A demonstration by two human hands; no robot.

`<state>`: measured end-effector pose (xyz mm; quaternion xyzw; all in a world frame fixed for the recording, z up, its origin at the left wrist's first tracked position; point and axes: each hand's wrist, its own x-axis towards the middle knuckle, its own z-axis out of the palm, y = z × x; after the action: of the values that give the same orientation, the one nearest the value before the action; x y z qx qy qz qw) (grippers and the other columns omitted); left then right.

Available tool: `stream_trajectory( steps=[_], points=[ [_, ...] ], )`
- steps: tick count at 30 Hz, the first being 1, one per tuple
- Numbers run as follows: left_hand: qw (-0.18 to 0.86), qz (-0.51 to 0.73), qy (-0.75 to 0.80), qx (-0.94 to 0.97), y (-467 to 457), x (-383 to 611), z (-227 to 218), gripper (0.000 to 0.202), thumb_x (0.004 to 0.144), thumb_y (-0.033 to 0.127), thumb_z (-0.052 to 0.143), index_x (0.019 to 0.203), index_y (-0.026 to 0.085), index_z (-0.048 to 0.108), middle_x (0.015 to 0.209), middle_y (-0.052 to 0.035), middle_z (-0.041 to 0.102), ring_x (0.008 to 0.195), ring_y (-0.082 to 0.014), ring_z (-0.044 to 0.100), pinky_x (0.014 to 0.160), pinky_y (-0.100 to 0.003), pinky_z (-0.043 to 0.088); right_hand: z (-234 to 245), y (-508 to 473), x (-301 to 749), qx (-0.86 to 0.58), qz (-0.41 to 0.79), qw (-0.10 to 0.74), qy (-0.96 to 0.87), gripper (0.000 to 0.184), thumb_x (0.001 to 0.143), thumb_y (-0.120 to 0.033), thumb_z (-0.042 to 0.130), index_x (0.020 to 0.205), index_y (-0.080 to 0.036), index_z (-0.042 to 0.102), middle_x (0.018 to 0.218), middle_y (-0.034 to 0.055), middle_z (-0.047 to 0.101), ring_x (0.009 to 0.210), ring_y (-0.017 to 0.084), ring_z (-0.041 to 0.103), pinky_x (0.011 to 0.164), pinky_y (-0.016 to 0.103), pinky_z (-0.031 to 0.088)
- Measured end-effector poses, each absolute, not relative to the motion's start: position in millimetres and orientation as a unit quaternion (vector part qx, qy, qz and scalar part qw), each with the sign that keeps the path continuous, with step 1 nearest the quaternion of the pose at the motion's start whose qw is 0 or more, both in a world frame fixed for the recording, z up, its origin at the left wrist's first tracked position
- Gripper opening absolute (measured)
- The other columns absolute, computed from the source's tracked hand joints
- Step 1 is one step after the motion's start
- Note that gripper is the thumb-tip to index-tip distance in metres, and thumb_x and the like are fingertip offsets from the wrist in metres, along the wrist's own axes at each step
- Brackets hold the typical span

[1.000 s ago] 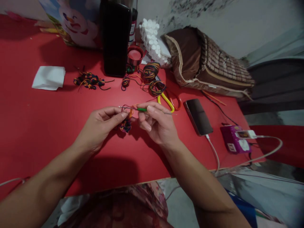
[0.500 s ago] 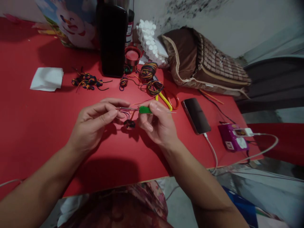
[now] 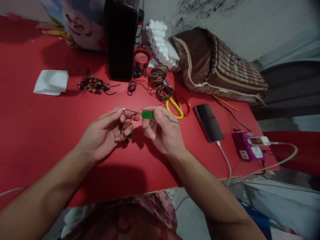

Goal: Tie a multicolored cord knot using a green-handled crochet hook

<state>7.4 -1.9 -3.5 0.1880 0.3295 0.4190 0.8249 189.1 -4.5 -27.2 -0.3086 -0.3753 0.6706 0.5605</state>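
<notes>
Between thumb and fingers, my right hand [image 3: 163,128] grips a crochet hook [image 3: 148,115] by its green handle, the thin metal shaft pointing left. My left hand [image 3: 107,130] is closed on multicoloured yarn [image 3: 130,120], with orange strands looped across its fingers. The hook's tip reaches the left thumb and forefinger, and yarn sits around the shaft. A small dark knotted piece [image 3: 128,138] hangs below the left fingers. Behind the hands lie a wound ball of the same yarn [image 3: 159,74], a looser coil [image 3: 165,91] and yellow-and-red-handled scissors [image 3: 175,109].
Several knotted yarn pieces [image 3: 93,85] and a folded white paper [image 3: 51,82] lie at the back left. A dark phone [image 3: 122,43] stands upright behind. On the right are a charging phone [image 3: 209,122], a purple box [image 3: 246,145] with a white cable, and a brown quilted bag [image 3: 217,63].
My left fingers have spread and turned, with orange yarn now drawn across them. The knotted piece has shifted left and down. The hook now tilts, its tip higher than its handle.
</notes>
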Motion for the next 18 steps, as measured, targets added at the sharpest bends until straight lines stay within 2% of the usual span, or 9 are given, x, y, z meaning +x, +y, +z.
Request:
stream_trajectory(
  steps=[2,5,9,13,16,18],
  points=[
    [0.839,0.414,0.316,0.157,-1,8,-4,0.023,0.100,0.020,0.066,0.078,0.013,0.070,0.069,-0.0027,0.064,0.050,-0.0094,0.056,0.045,-0.018,0.045,-28,-5,188,-0.309,0.672,0.561,-0.372,0.024,0.093,-0.046,0.079,0.098,-0.023,0.078,0.071,-0.0029,0.072,0.044,0.005,0.043,0.042,0.020,0.034],
    [0.843,0.418,0.326,0.095,0,10,-4,0.032,0.107,0.017,0.051,0.086,0.011,0.074,0.072,-0.0044,0.066,0.050,-0.0090,0.057,0.039,-0.015,0.037,-28,-5,188,-0.306,0.685,0.549,-0.368,0.025,0.092,-0.049,0.079,0.098,-0.024,0.077,0.070,-0.0040,0.071,0.043,0.005,0.042,0.041,0.020,0.034],
    [0.846,0.432,0.308,0.049,0,10,-3,0.046,0.111,0.022,0.044,0.080,0.012,0.076,0.079,-0.0073,0.072,0.049,-0.0078,0.057,0.036,-0.014,0.035,-29,-4,189,-0.288,0.708,0.535,-0.361,0.025,0.092,-0.048,0.080,0.097,-0.024,0.078,0.066,-0.0049,0.070,0.042,0.005,0.041,0.040,0.019,0.033],
    [0.853,0.443,0.265,0.084,-1,8,-8,0.036,0.105,0.023,0.061,0.075,0.015,0.080,0.078,-0.0076,0.074,0.051,-0.0079,0.059,0.038,-0.013,0.038,-29,-5,187,-0.251,0.734,0.526,-0.348,0.022,0.093,-0.044,0.081,0.100,-0.023,0.079,0.070,-0.0041,0.074,0.043,0.004,0.042,0.042,0.018,0.035],
    [0.866,0.425,0.238,0.116,-2,7,-14,0.010,0.092,0.027,0.082,0.086,0.020,0.086,0.068,-0.0029,0.069,0.047,-0.0063,0.054,0.037,-0.012,0.036,-30,-6,186,-0.241,0.740,0.521,-0.350,0.022,0.094,-0.044,0.080,0.100,-0.022,0.079,0.071,-0.0033,0.075,0.044,0.004,0.045,0.043,0.017,0.036],
    [0.865,0.420,0.240,0.134,-3,8,-16,0.013,0.083,0.030,0.092,0.094,0.024,0.088,0.067,-0.0006,0.069,0.045,-0.0052,0.051,0.037,-0.012,0.036,-30,-6,186,-0.243,0.735,0.521,-0.358,0.023,0.094,-0.044,0.079,0.100,-0.022,0.079,0.071,-0.0033,0.075,0.044,0.004,0.046,0.043,0.017,0.036]
  ],
)
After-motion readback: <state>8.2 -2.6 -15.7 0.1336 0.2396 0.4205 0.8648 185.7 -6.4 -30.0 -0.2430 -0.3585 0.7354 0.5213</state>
